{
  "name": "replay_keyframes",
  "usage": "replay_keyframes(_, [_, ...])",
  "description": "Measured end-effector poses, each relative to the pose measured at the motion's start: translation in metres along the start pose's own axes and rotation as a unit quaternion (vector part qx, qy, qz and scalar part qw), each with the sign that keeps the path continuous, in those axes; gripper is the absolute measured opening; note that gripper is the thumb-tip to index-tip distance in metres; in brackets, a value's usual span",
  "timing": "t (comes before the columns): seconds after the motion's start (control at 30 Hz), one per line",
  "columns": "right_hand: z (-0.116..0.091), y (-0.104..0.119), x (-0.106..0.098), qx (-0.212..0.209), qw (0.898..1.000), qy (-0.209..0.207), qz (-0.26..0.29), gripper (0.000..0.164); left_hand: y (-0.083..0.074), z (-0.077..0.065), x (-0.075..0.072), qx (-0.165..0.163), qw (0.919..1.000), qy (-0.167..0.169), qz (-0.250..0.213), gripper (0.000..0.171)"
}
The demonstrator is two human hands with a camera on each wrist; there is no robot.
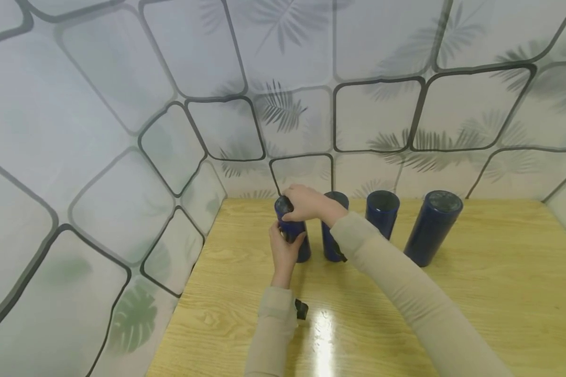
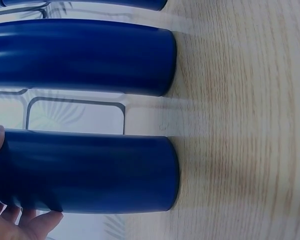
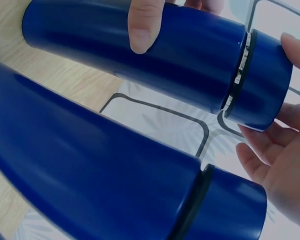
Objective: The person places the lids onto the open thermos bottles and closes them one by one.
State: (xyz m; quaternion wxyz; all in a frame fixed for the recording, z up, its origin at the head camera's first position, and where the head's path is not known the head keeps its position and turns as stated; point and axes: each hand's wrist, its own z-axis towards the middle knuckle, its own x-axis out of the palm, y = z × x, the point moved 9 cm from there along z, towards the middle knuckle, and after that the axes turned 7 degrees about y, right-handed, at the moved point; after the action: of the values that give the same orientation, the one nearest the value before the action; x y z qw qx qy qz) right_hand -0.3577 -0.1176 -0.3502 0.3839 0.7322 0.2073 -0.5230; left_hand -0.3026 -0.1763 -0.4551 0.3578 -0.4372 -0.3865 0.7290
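Observation:
A tall dark-blue thermos stands upright at the left of a row on the wooden table. My left hand grips its body, thumb on one side and fingers round the other; in the right wrist view the left thumb presses the blue wall. Over the top, my right hand holds the lid between thumb and curled fingers. A narrow dark seam with whitish marks runs between lid and body. Close beside it is a second blue thermos, partly behind the right wrist and sleeve.
Two more blue thermoses, a third one and a wider-looking one, stand further right. The patterned wall rises directly behind the row, and another wall borders the table on the left.

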Motion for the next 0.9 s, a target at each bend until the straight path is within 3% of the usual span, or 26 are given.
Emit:
replay_keyframes(0.33, [-0.0004,-0.0028,-0.0060,0.042,0.994,-0.051,-0.081,0.070,0.0000,0.0002,0.0002,-0.002,1.0000,-0.005,-0.001,0.066])
replay_keyframes(0.7, [-0.0010,-0.0016,-0.0016,0.016,1.000,-0.011,-0.005,0.067,0.0018,-0.0014,0.0027,-0.017,0.9998,-0.002,-0.005,0.063])
replay_keyframes(0.9, [0.0023,-0.0045,-0.0026,0.049,0.997,-0.039,-0.040,0.066,0.0000,-0.0006,0.0006,-0.012,0.9999,-0.008,0.000,0.064])
